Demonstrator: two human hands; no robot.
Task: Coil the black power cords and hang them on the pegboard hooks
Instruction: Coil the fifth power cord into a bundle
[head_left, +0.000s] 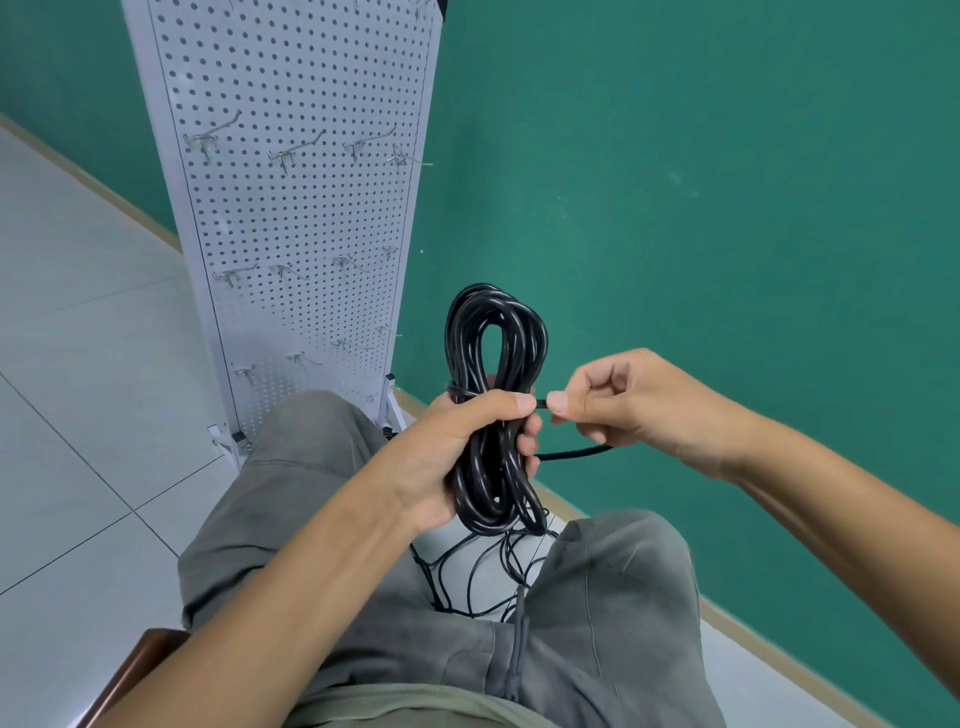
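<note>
My left hand (462, 447) grips the middle of a coiled black power cord (493, 332), held upright above my lap, its loops sticking out above and below my fist. A turn of cord wraps around the bundle just above my thumb. My right hand (618, 405) pinches the cord's free end right beside my left thumb, and a short stretch of cord runs back under the palm. The white pegboard (291, 208) stands ahead on the left, its metal hooks (296, 148) in several rows, all bare.
More loose black cords (483, 577) lie tangled on the floor between my knees. I sit on a brown chair (135, 670). A green wall (727, 208) rises to the right, and pale floor tiles (78, 364) spread to the left.
</note>
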